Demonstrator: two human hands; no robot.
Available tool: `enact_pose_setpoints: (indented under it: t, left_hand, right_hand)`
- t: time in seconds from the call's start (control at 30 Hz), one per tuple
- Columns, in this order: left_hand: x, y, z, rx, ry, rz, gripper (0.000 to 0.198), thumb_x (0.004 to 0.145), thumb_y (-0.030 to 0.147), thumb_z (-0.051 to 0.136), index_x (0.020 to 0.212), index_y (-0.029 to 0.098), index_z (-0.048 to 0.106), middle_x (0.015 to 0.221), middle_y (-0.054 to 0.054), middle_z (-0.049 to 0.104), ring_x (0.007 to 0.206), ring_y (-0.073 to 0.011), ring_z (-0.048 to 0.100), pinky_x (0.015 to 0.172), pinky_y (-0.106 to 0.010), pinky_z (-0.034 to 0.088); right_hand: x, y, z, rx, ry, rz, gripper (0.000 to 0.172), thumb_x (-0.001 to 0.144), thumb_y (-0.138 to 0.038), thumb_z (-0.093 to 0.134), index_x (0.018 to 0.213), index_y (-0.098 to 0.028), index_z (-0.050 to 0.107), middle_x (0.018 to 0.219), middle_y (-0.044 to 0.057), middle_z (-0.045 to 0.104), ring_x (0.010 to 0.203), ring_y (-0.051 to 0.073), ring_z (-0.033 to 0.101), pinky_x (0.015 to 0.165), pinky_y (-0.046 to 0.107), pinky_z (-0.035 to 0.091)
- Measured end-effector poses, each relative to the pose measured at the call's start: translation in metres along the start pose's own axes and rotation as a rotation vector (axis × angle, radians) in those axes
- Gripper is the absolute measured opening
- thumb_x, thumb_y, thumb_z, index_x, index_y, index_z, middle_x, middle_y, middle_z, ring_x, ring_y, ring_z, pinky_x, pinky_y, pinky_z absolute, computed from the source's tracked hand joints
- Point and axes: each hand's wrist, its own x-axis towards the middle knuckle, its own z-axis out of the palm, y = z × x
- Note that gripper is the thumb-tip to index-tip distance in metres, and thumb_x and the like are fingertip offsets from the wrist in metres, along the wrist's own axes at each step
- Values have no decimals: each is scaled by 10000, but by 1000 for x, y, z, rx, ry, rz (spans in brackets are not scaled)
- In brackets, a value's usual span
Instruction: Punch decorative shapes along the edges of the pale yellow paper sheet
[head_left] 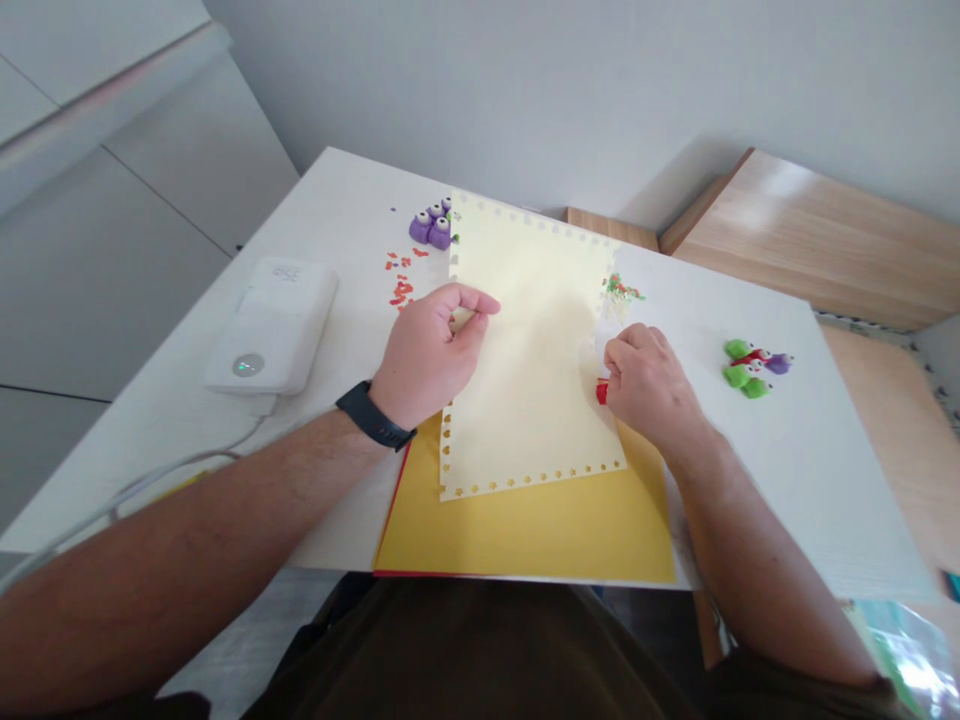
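A pale yellow sheet of paper (536, 370) lies at an angle, with small shapes such as stars and hearts punched along its edges. My left hand (439, 345) rests over its left edge, thumb and forefinger tips pressed together above the sheet. Whether anything is between them is hidden. At the right edge, my right hand (649, 385) is closed around a small red craft punch (602, 391), mostly covered by the fingers. Below the sheet lies a larger deep yellow sheet (525, 540), with a red edge showing at its left and bottom.
Purple punches (430, 231) stand beyond my left hand, near red paper bits (403, 290). Green and red bits (621, 290) lie past my right hand. Green, red and purple punches (754, 368) sit farther right. A white power bank (274, 325) with a cable is at left.
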Motion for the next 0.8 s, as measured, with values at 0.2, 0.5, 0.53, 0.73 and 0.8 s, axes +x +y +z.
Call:
enact_pose_setpoints:
  t: [0.2, 0.5, 0.53, 0.73, 0.8]
  left_hand:
    - [1, -1, 0, -3, 3, 10, 231, 917, 264, 625, 1064, 184, 783, 515, 49, 498, 431, -120, 376, 443, -270, 235]
    - [0, 1, 0, 10, 6, 1, 226, 916, 283, 627, 1057, 197, 781, 518, 51, 495, 428, -121, 361, 448, -277, 236]
    - [0, 1, 0, 12, 6, -2, 225, 914, 282, 627, 1056, 197, 780, 520, 51, 498, 428, -120, 360, 449, -277, 236]
    - [0, 2, -1, 20, 1, -9, 232, 911, 272, 629, 1068, 194, 782, 525, 50, 496, 432, -117, 365, 451, -273, 233]
    - [0, 1, -1, 19, 0, -12, 236, 906, 268, 629, 1072, 196, 780, 532, 48, 507, 432, -117, 369, 450, -271, 237]
  right_hand:
    - [3, 3, 5, 38, -17, 17, 288, 737, 34, 572, 703, -232, 466, 923, 117, 576, 921, 285, 534, 762, 397, 439]
    - [4, 3, 12, 29, -9, 2, 321, 710, 37, 568, 677, -241, 411, 837, 94, 552, 846, 261, 510, 738, 379, 423]
    - [4, 4, 13, 31, -8, 2, 321, 709, 37, 566, 679, -242, 410, 831, 92, 552, 841, 260, 510, 735, 378, 421]
    - [2, 7, 17, 69, 39, 3, 327, 704, 12, 565, 696, -256, 376, 824, 81, 538, 835, 260, 510, 726, 376, 416]
    - [1, 9, 15, 101, 67, -4, 342, 687, 13, 552, 704, -263, 351, 814, 72, 523, 830, 259, 503, 726, 377, 410]
